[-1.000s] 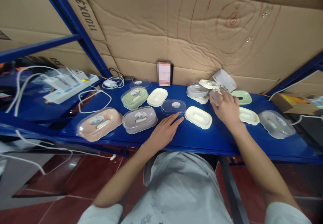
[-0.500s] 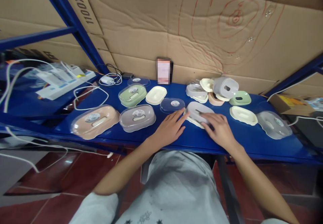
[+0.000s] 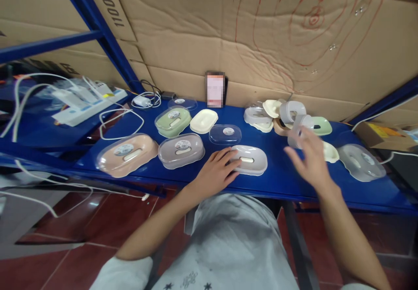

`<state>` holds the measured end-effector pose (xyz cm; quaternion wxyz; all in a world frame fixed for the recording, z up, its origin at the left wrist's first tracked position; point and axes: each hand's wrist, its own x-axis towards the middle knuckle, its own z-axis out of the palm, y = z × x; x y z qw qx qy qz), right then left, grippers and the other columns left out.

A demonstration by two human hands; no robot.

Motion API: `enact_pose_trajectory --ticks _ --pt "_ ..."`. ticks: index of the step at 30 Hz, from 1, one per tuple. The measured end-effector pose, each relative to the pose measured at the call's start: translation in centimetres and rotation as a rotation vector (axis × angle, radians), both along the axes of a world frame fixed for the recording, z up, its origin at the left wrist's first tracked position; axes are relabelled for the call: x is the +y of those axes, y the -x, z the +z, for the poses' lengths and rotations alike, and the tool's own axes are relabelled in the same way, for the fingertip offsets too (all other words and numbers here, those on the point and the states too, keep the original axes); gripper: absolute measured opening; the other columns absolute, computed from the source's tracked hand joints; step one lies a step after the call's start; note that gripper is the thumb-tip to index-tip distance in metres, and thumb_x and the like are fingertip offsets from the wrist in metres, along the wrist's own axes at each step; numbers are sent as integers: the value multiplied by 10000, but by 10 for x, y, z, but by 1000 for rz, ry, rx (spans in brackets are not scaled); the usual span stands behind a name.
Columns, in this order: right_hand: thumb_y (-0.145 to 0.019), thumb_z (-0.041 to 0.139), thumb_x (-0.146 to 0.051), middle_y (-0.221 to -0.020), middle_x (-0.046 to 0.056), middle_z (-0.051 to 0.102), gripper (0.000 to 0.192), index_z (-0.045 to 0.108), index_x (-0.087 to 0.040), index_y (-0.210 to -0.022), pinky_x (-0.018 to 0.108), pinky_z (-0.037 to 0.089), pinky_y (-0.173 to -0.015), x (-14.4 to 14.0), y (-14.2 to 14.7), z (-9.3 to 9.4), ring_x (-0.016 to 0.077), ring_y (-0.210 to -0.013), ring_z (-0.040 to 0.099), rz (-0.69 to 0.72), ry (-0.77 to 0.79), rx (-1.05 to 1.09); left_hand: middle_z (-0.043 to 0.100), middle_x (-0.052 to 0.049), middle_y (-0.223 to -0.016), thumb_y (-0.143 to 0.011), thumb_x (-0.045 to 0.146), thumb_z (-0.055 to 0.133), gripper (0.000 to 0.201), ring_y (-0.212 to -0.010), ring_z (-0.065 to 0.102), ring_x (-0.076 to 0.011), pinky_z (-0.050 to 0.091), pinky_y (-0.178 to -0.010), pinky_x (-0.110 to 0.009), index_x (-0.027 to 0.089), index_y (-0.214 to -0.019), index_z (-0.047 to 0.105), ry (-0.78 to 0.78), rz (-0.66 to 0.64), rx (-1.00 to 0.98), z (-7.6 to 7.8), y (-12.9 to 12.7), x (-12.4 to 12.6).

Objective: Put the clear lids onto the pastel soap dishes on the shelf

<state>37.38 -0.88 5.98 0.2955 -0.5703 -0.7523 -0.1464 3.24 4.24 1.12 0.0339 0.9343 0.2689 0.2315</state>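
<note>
A pale lilac-grey soap dish (image 3: pixel 256 163) with a white bar in its middle slot lies near the front edge of the shelf. My left hand (image 3: pixel 217 170) closes over its left end, fingers on the rim and thumb at the front. To the right, my right hand (image 3: pixel 311 159) is raised at a tilted translucent grey piece (image 3: pixel 298 132), perhaps a soap dish part. Motion smears its fingers, so a grip cannot be made out. Behind that piece stands a stacked grey piece (image 3: pixel 289 112), with a green tray (image 3: pixel 321 125) beside it.
Lidded soap dishes in peach (image 3: pixel 130 155), lilac (image 3: pixel 181 150) and green (image 3: pixel 173 122) stand on the left. A cream insert (image 3: pixel 204 121) and a clear lid (image 3: pixel 225 134) lie mid-shelf. At the right is another clear lid (image 3: pixel 362 163). A phone (image 3: pixel 215 89) leans on the cardboard.
The soap dish between my hands has shifted forward to the shelf's front and now shows a white bar in its slot. My right hand has left it, moving right to the stacked pieces.
</note>
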Motion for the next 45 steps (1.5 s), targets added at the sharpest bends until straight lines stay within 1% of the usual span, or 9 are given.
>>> enact_pose_trajectory --ticks 6,10,15,19,23,29,37,41,45 --pt "-1099 457 -599 -1653 265 502 663 551 -140 -1569 637 394 -1247 32 -55 -11 408 -1547 483 -217 41 64 664 -120 -1442 -1034 275 661 287 -1441 546 -332 512 -1146 -503 223 -1312 705 7 15 -85 3 13 -12" --pt "-1097 528 -521 -1699 190 473 599 503 -224 -1617 634 343 -1285 52 -5 -7 388 -1582 438 -89 -28 -23 642 -131 -1394 -917 261 752 271 -1348 582 -330 522 -1118 -501 225 -1183 716 18 -6 -177 1 18 -18" --pt "-1052 654 -497 -1800 140 301 674 472 -267 -1659 688 305 -1306 113 80 -11 405 -1665 281 338 327 -193 614 -165 -1396 -894 240 757 259 -1323 595 -343 542 -1088 -507 193 -1137 679 36 -5 -200 1 21 -18" --pt "-1031 707 -433 -1698 176 480 651 533 -232 -1625 618 423 -1268 144 99 -21 377 -1585 454 429 488 -52 592 -160 -1435 -918 231 748 268 -1372 584 -340 539 -1139 -519 209 -1167 654 78 -4 -222 -1 21 -17" --pt "-1121 545 -429 -1624 93 594 520 549 -271 -1616 549 395 -1313 106 78 -16 298 -1575 482 443 435 179 508 -173 -1547 -960 245 749 477 -1462 539 -336 518 -1212 -525 237 -1403 572 133 44 -281 -4 20 -17" --pt "-1122 553 -358 -1785 67 351 591 413 -350 -1696 562 391 -1321 14 62 -17 304 -1639 370 507 417 29 360 -173 -1715 -970 325 805 819 -1576 437 -372 485 -1257 -571 325 -1660 365 146 94 -329 -12 21 -13" --pt "-1123 544 -332 -1790 102 340 615 379 -306 -1714 570 427 -1301 9 70 -31 326 -1671 291 516 289 -144 504 -158 -1599 -936 369 845 651 -1455 589 -341 525 -1227 -553 303 -1517 557 203 90 -355 -21 22 -10" --pt "-1127 536 -399 -1755 106 413 579 424 -317 -1689 562 471 -1247 9 66 -33 332 -1603 426 407 263 -223 515 -157 -1622 -1032 447 712 566 -1481 572 -334 525 -1222 -533 290 -1546 533 163 97 -222 4 28 -6" --pt "-1124 525 -426 -1687 151 503 539 506 -270 -1640 583 432 -1232 28 68 -31 367 -1550 475 228 166 -285 670 -110 -1486 -1127 422 485 430 -1385 643 -301 518 -1202 -503 271 -1517 585 86 256 -50 63 46 48"
